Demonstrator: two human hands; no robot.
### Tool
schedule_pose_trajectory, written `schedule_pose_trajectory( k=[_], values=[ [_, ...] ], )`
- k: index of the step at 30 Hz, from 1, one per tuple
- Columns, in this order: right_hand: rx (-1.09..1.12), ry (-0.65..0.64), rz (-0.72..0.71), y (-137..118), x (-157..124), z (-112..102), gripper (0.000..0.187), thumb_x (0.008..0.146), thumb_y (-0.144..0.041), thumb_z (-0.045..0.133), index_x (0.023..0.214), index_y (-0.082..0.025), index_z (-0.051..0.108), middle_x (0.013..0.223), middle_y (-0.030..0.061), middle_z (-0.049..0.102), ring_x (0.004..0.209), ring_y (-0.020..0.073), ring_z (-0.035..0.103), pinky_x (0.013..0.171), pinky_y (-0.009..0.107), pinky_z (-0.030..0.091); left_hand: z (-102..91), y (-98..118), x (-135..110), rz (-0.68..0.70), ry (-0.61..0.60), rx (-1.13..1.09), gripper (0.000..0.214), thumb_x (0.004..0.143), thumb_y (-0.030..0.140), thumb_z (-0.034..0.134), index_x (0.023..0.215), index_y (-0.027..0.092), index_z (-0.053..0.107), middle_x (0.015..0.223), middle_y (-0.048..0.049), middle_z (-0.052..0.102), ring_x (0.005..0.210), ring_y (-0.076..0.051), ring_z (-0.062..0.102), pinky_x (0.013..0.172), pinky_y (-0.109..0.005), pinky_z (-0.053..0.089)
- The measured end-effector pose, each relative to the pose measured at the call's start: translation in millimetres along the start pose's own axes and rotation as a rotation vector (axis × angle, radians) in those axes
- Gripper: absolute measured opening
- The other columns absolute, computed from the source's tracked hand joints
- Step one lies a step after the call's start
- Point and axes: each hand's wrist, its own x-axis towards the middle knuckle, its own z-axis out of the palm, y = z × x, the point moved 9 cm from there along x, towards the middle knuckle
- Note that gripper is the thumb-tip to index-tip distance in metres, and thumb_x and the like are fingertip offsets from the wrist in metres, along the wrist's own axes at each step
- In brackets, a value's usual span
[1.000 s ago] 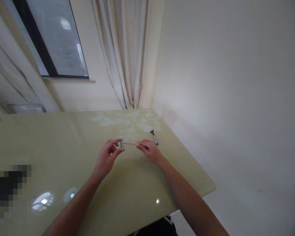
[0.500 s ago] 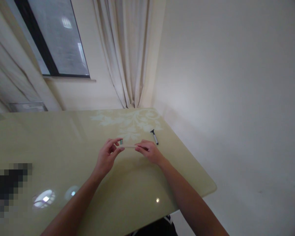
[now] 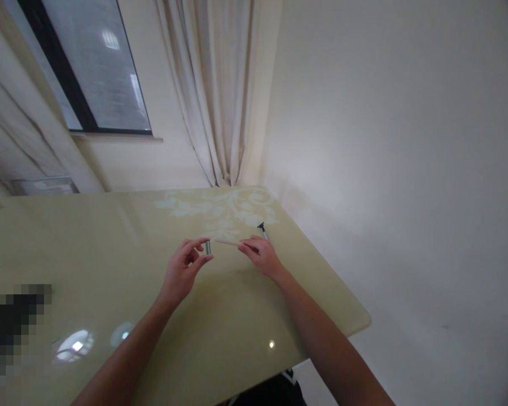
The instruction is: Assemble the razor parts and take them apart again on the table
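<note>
So both hands are out over a glossy yellow-green table [image 3: 88, 242], near its far right corner. The left hand [image 3: 181, 272] has a small teal razor head [image 3: 207, 247] pinched between thumb and fingertips, held upright just above the tabletop, with the other fingers curled loosely behind it. The right hand [image 3: 261, 256] is closed around the near end of a pale beige handle [image 3: 227, 242], fingers together on it, and the free end of that stick pointing left at the razor head. The 2 pieces aren't touching, there's a small gap between the handle tip and the head, so the head sits right between the 2 hands and slightly closer to the left one. Just behind the right hand's knuckles there's 1 more razor, a dark one [image 3: 262, 228], lying flat on the table with its head pointing away; the hand hides most of its handle. A pale floral print [image 3: 220, 210] covers the glass beyond the hands. Further back a cream curtain [image 3: 214, 84] hangs in the corner, a dark-framed window [image 3: 97, 67] sits to its left, and a plain white wall [image 3: 385, 141] fills the right side. A few ceiling light reflections show on the tabletop nearer the body.
</note>
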Motion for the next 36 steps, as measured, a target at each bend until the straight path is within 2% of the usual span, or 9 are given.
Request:
schedule_pose_trajectory(
  k=[5, 10, 15, 18, 22, 27, 31, 34, 36],
  values=[
    [0.058, -0.1, -0.036, -5.5, -1.4, 12.8, 0.047, 0.102, -0.058, 0.054, 0.104, -0.018, 0.08, 0.072, 0.0018, 0.057, 0.067, 0.015, 0.053, 0.063, 0.026, 0.04, 1.6, 2.3, 0.1, 0.009, -0.022, 0.009, 0.033, 0.083, 0.037, 0.075, 0.114, 0.026, 0.073, 0.09, 0.0017, 0.055, 0.061, -0.01, 0.048, 0.059, -0.024, 0.042],
    [0.007, -0.017, 0.007, -0.6, -0.6, 5.1, 0.05, 0.102, -0.059, 0.053, 0.094, -0.018, 0.08, 0.071, 0.0026, 0.057, 0.068, 0.0156, 0.053, 0.063, 0.027, 0.039, 0.7, 0.5, 0.7, 0.002, -0.019, 0.024, 0.033, 0.083, 0.039, 0.075, 0.113, 0.025, 0.073, 0.09, 0.0017, 0.056, 0.06, -0.009, 0.047, 0.058, -0.025, 0.041],
    [0.048, -0.081, -0.013, -1.1, -0.5, 12.1, 0.05, 0.102, -0.06, 0.053, 0.094, -0.018, 0.079, 0.07, 0.0015, 0.056, 0.066, 0.0149, 0.052, 0.063, 0.026, 0.038, 2.1, -1.4, -0.2, 0.014, -0.026, 0.006, 0.034, 0.083, 0.038, 0.076, 0.115, 0.026, 0.073, 0.091, 0.0014, 0.056, 0.061, -0.009, 0.048, 0.059, -0.025, 0.042],
    [0.0, -0.042, 0.009, 1.3, 0.0, 9.3, 0.053, 0.102, -0.06, 0.051, 0.086, -0.017, 0.078, 0.068, 0.0009, 0.053, 0.065, 0.0147, 0.05, 0.063, 0.027, 0.036, 1.8, -1.9, -0.4, 0.015, -0.019, 0.01, 0.033, 0.083, 0.038, 0.076, 0.114, 0.026, 0.073, 0.091, 0.0017, 0.055, 0.06, -0.009, 0.047, 0.059, -0.025, 0.041],
    [0.056, -0.071, -0.003, -2.4, -0.5, 12.4, 0.05, 0.102, -0.06, 0.053, 0.097, -0.018, 0.079, 0.072, 0.0014, 0.056, 0.067, 0.0147, 0.052, 0.063, 0.026, 0.037, 2.8, -1.4, -0.1, 0.011, -0.024, 0.006, 0.034, 0.083, 0.038, 0.076, 0.114, 0.025, 0.073, 0.091, 0.0016, 0.056, 0.06, -0.01, 0.046, 0.059, -0.025, 0.041],
    [0.018, -0.027, 0.02, 0.5, -0.5, 9.0, 0.053, 0.101, -0.061, 0.052, 0.089, -0.017, 0.079, 0.069, 0.0014, 0.055, 0.066, 0.015, 0.051, 0.063, 0.027, 0.036, 0.6, 0.6, 0.5, 0.011, -0.02, 0.027, 0.033, 0.084, 0.04, 0.075, 0.114, 0.025, 0.073, 0.09, 0.0014, 0.056, 0.06, -0.01, 0.047, 0.059, -0.025, 0.041],
    [0.118, -0.039, 0.027, 0.9, -1.4, 11.5, 0.052, 0.099, -0.063, 0.056, 0.1, -0.017, 0.08, 0.072, 0.0018, 0.057, 0.065, 0.0142, 0.051, 0.062, 0.026, 0.037, 0.9, 2.4, 0.3, 0.029, -0.029, 0.031, 0.034, 0.084, 0.038, 0.075, 0.116, 0.026, 0.073, 0.091, 0.0018, 0.056, 0.06, -0.009, 0.046, 0.059, -0.025, 0.042],
    [0.119, -0.076, 0.035, -0.2, -1.5, 16.2, 0.052, 0.099, -0.062, 0.055, 0.095, -0.016, 0.08, 0.071, 0.0011, 0.056, 0.064, 0.0136, 0.05, 0.062, 0.026, 0.036, 2.3, 0.4, 0.0, 0.032, -0.03, 0.026, 0.035, 0.084, 0.037, 0.076, 0.117, 0.027, 0.073, 0.092, 0.002, 0.056, 0.061, -0.009, 0.047, 0.059, -0.024, 0.042],
    [0.085, -0.05, 0.043, 0.7, -0.9, 13.8, 0.054, 0.1, -0.062, 0.054, 0.09, -0.016, 0.08, 0.068, 0.0009, 0.054, 0.065, 0.0138, 0.05, 0.063, 0.027, 0.035, 3.5, -1.8, -0.2, 0.029, -0.034, 0.027, 0.034, 0.084, 0.037, 0.075, 0.117, 0.027, 0.073, 0.092, 0.0021, 0.056, 0.061, -0.009, 0.047, 0.059, -0.024, 0.042]
  ],
)
